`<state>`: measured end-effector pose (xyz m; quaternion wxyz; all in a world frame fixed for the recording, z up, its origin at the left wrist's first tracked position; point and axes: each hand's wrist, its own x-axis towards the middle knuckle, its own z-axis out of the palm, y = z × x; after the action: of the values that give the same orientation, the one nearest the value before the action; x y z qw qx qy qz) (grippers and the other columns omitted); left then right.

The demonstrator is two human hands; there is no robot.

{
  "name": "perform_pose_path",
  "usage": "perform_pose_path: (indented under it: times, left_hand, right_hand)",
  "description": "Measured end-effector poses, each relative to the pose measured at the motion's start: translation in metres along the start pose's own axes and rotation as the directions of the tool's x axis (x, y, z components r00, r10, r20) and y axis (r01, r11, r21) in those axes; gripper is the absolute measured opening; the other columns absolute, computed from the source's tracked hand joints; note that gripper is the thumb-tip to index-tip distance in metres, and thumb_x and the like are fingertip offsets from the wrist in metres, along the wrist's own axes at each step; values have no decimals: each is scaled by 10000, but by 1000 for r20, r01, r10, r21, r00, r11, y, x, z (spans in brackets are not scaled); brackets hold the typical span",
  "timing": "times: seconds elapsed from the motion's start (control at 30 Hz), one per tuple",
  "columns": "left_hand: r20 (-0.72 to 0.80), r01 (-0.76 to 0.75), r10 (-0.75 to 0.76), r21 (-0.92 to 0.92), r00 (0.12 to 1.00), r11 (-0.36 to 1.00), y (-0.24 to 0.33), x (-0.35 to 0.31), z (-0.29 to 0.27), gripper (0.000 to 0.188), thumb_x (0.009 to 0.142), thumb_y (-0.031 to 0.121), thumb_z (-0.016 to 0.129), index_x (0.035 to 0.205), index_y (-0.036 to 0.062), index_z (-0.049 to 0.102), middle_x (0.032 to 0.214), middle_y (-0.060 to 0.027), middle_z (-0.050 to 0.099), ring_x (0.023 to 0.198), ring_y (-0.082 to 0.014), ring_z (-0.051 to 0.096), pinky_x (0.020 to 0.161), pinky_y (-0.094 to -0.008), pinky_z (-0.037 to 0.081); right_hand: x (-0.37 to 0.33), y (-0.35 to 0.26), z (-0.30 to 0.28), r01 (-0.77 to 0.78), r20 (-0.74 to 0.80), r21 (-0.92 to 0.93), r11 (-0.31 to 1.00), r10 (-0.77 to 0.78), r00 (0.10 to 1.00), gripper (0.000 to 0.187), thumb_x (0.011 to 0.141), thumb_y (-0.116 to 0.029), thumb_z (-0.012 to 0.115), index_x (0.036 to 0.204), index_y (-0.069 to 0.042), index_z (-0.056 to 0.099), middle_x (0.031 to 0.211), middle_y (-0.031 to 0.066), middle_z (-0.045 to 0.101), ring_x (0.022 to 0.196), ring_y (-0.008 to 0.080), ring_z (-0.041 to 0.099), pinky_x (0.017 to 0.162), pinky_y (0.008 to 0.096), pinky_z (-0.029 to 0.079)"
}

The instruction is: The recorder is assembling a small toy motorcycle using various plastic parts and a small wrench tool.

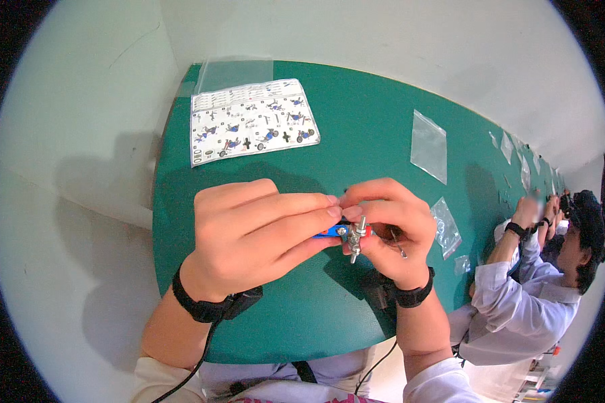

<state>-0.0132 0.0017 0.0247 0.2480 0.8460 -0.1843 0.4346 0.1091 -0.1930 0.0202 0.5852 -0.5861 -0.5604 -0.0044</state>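
Observation:
Above the near middle of the green table [275, 336], both my hands are closed on a small blue and red model part [327, 232]. Silvery bolts and nuts [355, 239] stick out of its right end. My left hand [249, 235] pinches the part from the left, its fingers stretched along the top. My right hand [398, 225] grips the right end, thumb below and fingertips meeting those of my left hand. A thin metal rod [399, 244] sticks out by my right palm; its kind I cannot make out. My fingers hide much of the part.
A printed instruction sheet [252, 124] lies at the far left, over a clear plastic bag [235, 72]. More clear bags [429, 148] lie to the right, one with small parts [445, 227]. Another person [531, 295] sits at the right edge. Black cables run from my wrist straps.

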Motion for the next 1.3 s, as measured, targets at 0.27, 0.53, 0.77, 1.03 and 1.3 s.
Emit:
perform_pose_path:
  times: [0.27, 0.53, 0.77, 1.03, 1.3]
  left_hand:
    - [-29, 0, 0, -10, 1000, 1000, 0, -3, 3, 353, 658, 165, 905, 981, 85, 788, 978, -41, 781, 582, -140, 601, 517, -258, 471]
    - [-82, -7, 9, 25, 997, 1000, 1, -3, 2, 335, 658, 166, 906, 965, 94, 791, 978, -30, 780, 574, -129, 585, 517, -252, 466]
    - [-89, 20, -18, 21, 996, 1000, 3, -7, 2, 321, 665, 178, 905, 956, 100, 795, 972, -20, 776, 569, -121, 585, 510, -253, 458]
    - [-88, 14, -10, 43, 996, 999, 3, -6, 2, 317, 657, 194, 903, 943, 103, 800, 959, -11, 772, 565, -121, 580, 506, -257, 455]
    - [-71, 23, -25, -25, 997, 999, 4, -8, 4, 293, 656, 200, 900, 915, 112, 794, 948, -10, 774, 547, -110, 585, 479, -252, 446]
  right_hand:
    - [-5, -2, -4, -7, 20, -124, 992, 9, 1000, 200, 880, -186, 787, 1026, -55, 749, 1019, 137, 751, 890, 263, 739, 731, 331, 593]
    - [-5, -4, -4, -15, -38, -26, 1000, 14, 999, 179, 790, -47, 826, 960, -20, 778, 997, 168, 744, 900, 261, 741, 746, 340, 598]
    - [-7, -8, -4, -30, -53, -64, 998, 26, 998, 188, 782, -58, 836, 954, -11, 775, 965, 166, 743, 870, 268, 748, 753, 338, 603]
    - [-6, -10, -4, -47, -36, -148, 988, 42, 998, 186, 878, -192, 766, 912, -11, 746, 931, 147, 738, 852, 263, 740, 740, 347, 589]
    - [-5, -12, -7, -80, -14, -121, 989, 79, 997, 248, 923, -259, 744, 904, -12, 725, 926, 155, 729, 841, 262, 729, 734, 342, 578]
